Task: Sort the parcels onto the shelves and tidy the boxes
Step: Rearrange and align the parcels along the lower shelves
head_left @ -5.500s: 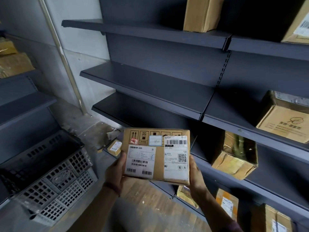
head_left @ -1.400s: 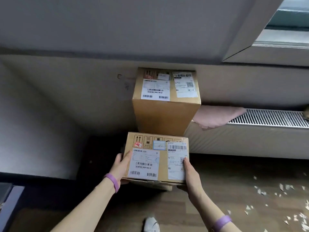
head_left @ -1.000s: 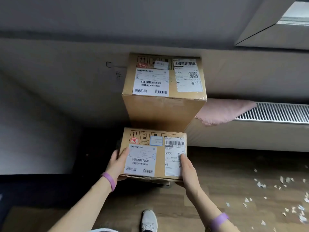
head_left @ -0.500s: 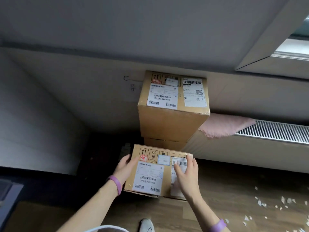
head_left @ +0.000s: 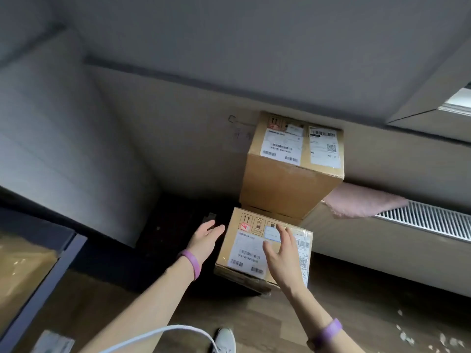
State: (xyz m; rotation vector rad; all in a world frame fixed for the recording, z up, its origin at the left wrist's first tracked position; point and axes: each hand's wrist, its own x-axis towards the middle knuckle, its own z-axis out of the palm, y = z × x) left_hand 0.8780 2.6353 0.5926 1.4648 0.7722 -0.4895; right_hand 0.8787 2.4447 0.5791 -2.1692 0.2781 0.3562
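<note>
Head view: parcel labels-up, long axis left-right, arrows pointing away.

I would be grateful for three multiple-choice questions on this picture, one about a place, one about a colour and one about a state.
1. Where is the small box? A on a chair; B in front of the stacked boxes; C inside a crate.
2. What colour are the wristbands? A green; B orange; C purple.
3. How are the left hand and right hand? A both open; B both gripping the box; C both fists.
Answers: 1 B, it sits low before the stack; 2 C, both wrists show purple bands; 3 A, fingers are spread, none curled round the box.
</note>
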